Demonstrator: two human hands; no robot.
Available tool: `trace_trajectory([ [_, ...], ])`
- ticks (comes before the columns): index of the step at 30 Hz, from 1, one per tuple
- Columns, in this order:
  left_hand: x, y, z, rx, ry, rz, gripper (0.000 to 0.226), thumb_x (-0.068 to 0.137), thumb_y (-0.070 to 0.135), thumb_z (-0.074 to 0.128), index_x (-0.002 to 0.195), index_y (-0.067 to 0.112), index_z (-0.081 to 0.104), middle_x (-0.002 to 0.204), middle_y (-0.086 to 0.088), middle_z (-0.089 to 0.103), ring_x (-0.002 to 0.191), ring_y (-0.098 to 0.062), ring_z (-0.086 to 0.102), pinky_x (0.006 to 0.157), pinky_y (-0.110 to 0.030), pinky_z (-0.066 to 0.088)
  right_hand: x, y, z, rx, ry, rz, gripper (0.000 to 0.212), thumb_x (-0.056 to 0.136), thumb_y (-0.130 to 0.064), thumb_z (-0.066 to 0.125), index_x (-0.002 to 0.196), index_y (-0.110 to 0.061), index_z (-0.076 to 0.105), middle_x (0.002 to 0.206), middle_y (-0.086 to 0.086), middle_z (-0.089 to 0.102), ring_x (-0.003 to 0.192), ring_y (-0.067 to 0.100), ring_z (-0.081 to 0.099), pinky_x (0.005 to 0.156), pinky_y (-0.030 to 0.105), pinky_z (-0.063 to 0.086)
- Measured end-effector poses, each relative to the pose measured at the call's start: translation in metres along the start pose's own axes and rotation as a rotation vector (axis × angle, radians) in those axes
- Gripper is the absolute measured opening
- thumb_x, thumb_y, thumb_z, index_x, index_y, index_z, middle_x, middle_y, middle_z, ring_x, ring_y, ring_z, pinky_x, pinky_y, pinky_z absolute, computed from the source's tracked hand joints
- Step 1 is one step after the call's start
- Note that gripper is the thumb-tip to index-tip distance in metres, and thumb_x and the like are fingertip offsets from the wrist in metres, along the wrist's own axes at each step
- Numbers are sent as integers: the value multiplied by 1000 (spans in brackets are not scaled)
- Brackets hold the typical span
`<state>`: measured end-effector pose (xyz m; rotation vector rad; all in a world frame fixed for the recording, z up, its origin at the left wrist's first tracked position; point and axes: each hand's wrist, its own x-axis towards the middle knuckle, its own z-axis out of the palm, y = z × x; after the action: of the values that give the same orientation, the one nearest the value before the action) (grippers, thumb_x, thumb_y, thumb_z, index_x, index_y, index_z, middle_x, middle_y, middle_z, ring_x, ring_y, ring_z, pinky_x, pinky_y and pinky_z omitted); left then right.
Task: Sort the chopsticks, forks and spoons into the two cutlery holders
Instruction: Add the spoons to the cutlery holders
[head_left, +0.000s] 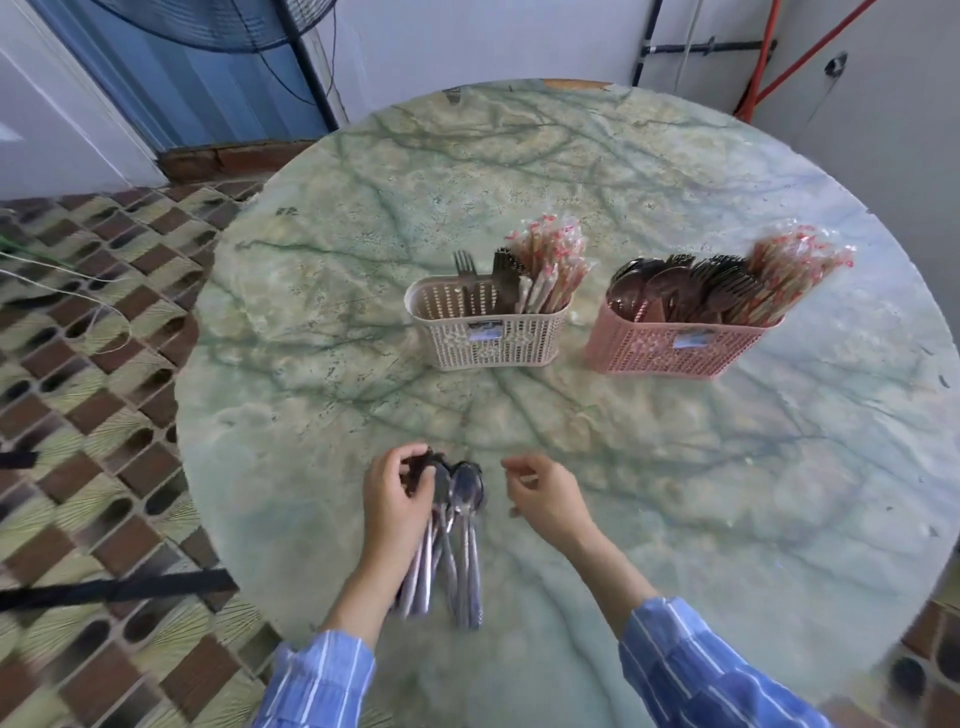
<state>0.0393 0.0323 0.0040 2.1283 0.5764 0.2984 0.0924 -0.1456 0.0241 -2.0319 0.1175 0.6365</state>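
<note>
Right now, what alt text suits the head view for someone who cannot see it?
A person's left hand grips a bundle of metal spoons on a round marbled table, right hand loosely curled beside them. Beyond stand a cream holder and a pink holder, both holding cutlery.

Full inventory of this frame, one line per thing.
table: one, round, green-veined stone look, centre
cream holder: one, mid-table; holds forks and wrapped chopsticks
pink holder: one, right of the cream one; holds spoons, forks and wrapped chopsticks
loose spoons: a bunch, count unclear, silver, on the table's near edge
fan: one, dark, top left, cut off
red pipes: two, top right, by the wall
floor: brown and green tiles, left
left hand: grips the loose spoons near their bowls
right hand: loosely curled, nothing seen in it, right of the spoons
sleeves: two, blue striped
</note>
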Motion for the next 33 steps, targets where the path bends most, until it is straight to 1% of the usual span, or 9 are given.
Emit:
trace_trajectory([
  [2, 4, -13, -10, 116, -41, 22, 39, 74, 11, 77, 110, 12, 63, 104, -5, 61, 96, -26, 57, 85, -51, 49, -3, -2, 18, -98, 17, 0, 33, 91, -15, 59, 123, -9, 62, 105, 5, 67, 88, 20, 65, 73, 15, 43],
  [3, 5, -17, -13, 163, -79, 12, 47, 73, 15, 80, 115, 10, 61, 109, -8, 60, 100, -30, 55, 89, -51, 47, -2, -4, 25, -131, 25, 2, 39, 90, -18, 61, 128, -9, 59, 113, 7, 65, 94, 20, 64, 72, 13, 38],
  [7, 10, -21, -21, 172, -242, -58, 68, 74, 26, 81, 132, 7, 50, 126, -12, 51, 120, -28, 46, 104, -44, 38, 0, -7, 50, -201, 21, 37, 55, 87, -23, 67, 138, -11, 49, 126, 10, 54, 111, 23, 58, 87, 19, 37],
  [10, 18, -25, -22, 193, -285, -90, 69, 71, 29, 83, 128, 6, 52, 123, -12, 53, 121, -28, 43, 102, -33, 34, -1, -10, 61, -196, 76, 41, 49, 85, -17, 67, 131, -9, 55, 114, 8, 49, 115, 26, 54, 93, 22, 37],
  [13, 24, -28, -21, 231, -372, -136, 67, 65, 34, 86, 117, 5, 55, 114, -12, 54, 115, -27, 45, 91, -29, 36, -4, -14, 70, -192, 105, 27, 41, 83, -9, 65, 122, -5, 59, 87, -8, 39, 116, 29, 47, 80, 14, 30],
  [19, 26, -21, -14, 280, -497, -127, 56, 78, 24, 78, 122, 3, 51, 122, -15, 50, 114, -27, 48, 82, -21, 30, -2, -13, 75, -189, 161, 43, 34, 83, -6, 64, 117, -2, 60, 94, 5, 50, 111, 29, 49, 75, 20, 28],
  [23, 32, -20, -15, 274, -511, -125, 51, 79, 22, 76, 119, 5, 51, 117, -13, 51, 108, -28, 52, 76, -21, 30, -1, -8, 71, -94, 199, 122, 24, 83, -10, 66, 107, -7, 65, 99, 12, 68, 93, 26, 61, 76, 29, 42],
  [29, 39, -21, -16, 282, -532, -119, 47, 79, 22, 76, 116, 5, 52, 111, -12, 60, 101, -26, 56, 73, -23, 34, -3, -3, 62, -39, 256, 135, 10, 80, -9, 69, 90, -6, 71, 74, 8, 63, 71, 18, 53, 69, 29, 44],
  [33, 39, -20, -17, 278, -528, -116, 51, 78, 24, 77, 118, 4, 52, 111, -10, 60, 103, -26, 56, 74, -23, 33, -4, 0, 52, 3, 295, 141, 6, 78, -5, 69, 83, -8, 71, 72, 8, 64, 68, 17, 54, 69, 32, 48],
])
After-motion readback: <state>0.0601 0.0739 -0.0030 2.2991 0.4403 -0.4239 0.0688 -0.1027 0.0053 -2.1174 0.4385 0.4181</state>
